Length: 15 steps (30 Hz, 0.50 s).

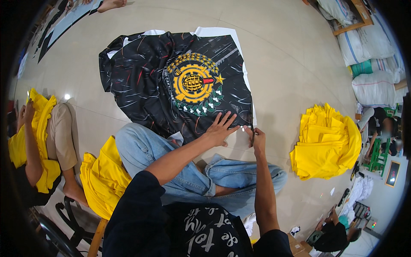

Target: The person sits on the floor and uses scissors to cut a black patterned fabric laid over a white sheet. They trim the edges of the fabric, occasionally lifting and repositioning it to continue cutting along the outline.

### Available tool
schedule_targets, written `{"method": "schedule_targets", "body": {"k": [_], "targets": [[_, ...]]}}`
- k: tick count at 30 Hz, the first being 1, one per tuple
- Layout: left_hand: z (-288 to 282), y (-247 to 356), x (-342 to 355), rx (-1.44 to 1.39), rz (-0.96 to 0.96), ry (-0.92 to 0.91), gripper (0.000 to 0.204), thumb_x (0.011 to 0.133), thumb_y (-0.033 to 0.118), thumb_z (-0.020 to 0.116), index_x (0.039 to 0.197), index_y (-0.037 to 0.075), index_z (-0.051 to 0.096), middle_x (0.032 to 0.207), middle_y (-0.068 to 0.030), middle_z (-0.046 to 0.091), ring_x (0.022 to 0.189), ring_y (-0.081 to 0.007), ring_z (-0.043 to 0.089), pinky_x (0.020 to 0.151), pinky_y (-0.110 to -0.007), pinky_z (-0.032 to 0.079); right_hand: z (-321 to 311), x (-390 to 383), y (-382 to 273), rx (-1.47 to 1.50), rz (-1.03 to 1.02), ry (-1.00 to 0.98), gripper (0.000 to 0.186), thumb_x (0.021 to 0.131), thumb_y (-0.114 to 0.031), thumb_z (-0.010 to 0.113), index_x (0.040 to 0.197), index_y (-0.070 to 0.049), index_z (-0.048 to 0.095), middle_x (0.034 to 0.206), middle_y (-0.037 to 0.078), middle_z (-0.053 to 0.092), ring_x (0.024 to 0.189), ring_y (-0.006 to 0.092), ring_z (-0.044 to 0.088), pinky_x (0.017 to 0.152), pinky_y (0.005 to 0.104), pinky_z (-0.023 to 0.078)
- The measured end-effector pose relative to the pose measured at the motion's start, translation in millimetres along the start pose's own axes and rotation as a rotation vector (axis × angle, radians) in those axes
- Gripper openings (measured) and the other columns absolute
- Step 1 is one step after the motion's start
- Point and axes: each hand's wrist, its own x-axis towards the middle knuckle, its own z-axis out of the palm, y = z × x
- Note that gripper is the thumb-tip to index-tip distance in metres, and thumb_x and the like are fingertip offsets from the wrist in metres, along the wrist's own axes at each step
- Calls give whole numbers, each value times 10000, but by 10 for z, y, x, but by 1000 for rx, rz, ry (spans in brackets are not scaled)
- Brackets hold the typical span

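A black printed fabric (141,64) lies partly rumpled on the floor before my crossed legs. It carries a yellow gear-and-wreath emblem, and its white underside shows along the far and right edges. My left hand (220,130) presses on its near edge, fingers spread. At the near right corner my right hand (258,140) is closed, thumb and fingers pinching the fabric's edge. Whether something small and dark is also in that grip, I cannot tell. Small white spots show between the two hands.
Stacked yellow cloth (327,143) lies on the floor to the right, and more yellow cloth (105,180) is by my left knee. A person (62,137) sits at the left with yellow cloth. White sacks (374,88) are piled at the far right; another person (336,235) is at the lower right.
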Motion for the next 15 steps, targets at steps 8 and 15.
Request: {"method": "schedule_targets", "body": {"k": [8, 15], "targets": [[8, -5, 19, 13, -2, -6, 1072, 688, 419, 902, 1602, 241, 371, 1715, -212, 77, 1582, -429, 20, 1247, -638, 68, 40, 132, -54, -61, -31, 15, 497, 785, -431, 877, 661, -90, 538, 514, 14, 504, 385, 117, 455, 371, 282, 346], [43, -12, 8, 18, 10, 29, 1072, 678, 424, 906, 1596, 236, 385, 1710, -219, 99, 1580, -430, 37, 1242, -646, 82, 17, 172, -55, -42, -37, 5, 505, 767, -434, 888, 664, -83, 540, 510, 12, 499, 389, 111, 461, 370, 277, 367]]}}
